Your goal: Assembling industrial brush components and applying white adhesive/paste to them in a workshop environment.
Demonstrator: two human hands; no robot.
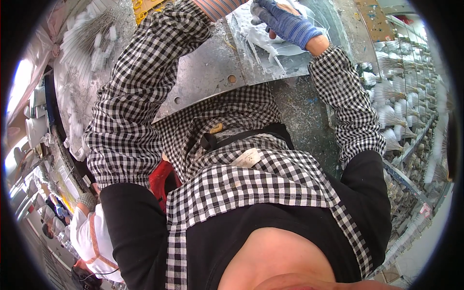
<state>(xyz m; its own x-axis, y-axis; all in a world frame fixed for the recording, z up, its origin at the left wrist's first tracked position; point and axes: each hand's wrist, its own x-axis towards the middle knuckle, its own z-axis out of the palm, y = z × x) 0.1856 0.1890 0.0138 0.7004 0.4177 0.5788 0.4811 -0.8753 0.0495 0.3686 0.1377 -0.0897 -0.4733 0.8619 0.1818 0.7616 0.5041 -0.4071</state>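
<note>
My left hand (220, 7), in an orange and grey striped glove, reaches past the top edge, so its fingers are out of sight. Close to its right, my right hand (286, 23) wears a blue-grey knitted glove. Its fingers are curled and pressed together; what they hold, if anything, I cannot make out. Beneath the right hand, thick white paste (270, 54) is smeared over a smooth pale sheet (333, 20). That sheet lies on a grey metal worktop (205, 63). Black-and-white checked sleeves cover both of my forearms.
Thin wire-stemmed brushes (79, 46) with white bristles are heaped at the far left. More white brushes (394, 92) fill racks at the right. A yellow-ringed item (141, 10) and a brown board (374, 20) sit farther back. Another person in white (94, 237) is at the lower left.
</note>
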